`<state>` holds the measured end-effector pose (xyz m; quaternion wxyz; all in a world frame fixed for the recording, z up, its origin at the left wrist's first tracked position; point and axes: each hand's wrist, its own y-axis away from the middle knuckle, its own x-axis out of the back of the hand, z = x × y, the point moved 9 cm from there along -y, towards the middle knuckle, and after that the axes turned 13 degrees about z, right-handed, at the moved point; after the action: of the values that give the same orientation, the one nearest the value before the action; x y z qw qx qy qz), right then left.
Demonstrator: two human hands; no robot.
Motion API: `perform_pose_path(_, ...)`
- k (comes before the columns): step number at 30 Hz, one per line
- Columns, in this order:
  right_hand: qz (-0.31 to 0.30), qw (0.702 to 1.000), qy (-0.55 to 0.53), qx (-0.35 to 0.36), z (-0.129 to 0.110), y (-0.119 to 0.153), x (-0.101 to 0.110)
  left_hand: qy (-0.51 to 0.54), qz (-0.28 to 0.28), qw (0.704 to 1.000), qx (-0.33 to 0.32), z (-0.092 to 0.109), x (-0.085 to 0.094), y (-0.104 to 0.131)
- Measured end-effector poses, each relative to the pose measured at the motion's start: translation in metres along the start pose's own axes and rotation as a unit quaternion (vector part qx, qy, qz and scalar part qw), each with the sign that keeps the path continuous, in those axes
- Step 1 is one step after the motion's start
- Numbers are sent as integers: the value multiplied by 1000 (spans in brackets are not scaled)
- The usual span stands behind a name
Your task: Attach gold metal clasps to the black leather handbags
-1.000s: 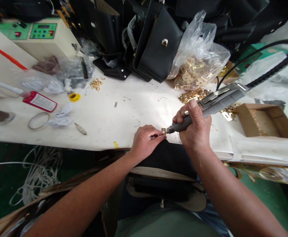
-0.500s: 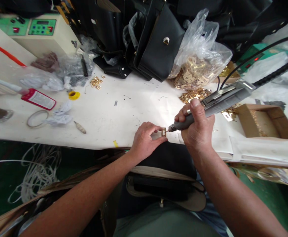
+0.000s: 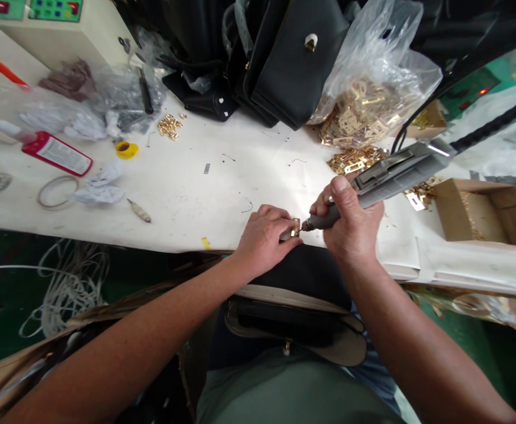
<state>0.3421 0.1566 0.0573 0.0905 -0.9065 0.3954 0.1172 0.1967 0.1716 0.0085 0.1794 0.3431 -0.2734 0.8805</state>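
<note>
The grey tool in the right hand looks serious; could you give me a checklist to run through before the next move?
1. Tool held firmly: looks ok; the right hand wraps around the grey tool.
2. Gold plate held: ok; the left hand has fingers and thumb at the gold plate.
3. Left hand well away from the tool's tip: not ok; it is very close.
4. Tip seated on the plate: cannot tell; the contact is too small to see.
5. Cable clear of both hands: ok; the black cable runs away to the upper right.
</note>
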Motion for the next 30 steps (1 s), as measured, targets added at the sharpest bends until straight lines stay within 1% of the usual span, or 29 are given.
perform_pose_path(7, -31, 999, 14, 25, 6, 3, -6, -3, 0, 1000, -7, -1, -1, 1)
perform_pose_path(15, -34, 996, 71, 30, 7, 8, -7, -1, 6, 1000, -7, 0, 0, 2)
perform_pose_path(19, -32, 998, 54, 32, 2, 7, -7, 12, 17, 1000, 0, -1, 2, 1)
perform_pose_path(24, -37, 997, 32, 52, -6, 5, -9, 35, 33, 999, 5, -2, 4, 0)
perform_pose_path(30, -23, 999, 13, 44, -9, 6, -7, 52, 47, 998, 9, -2, 6, -1)
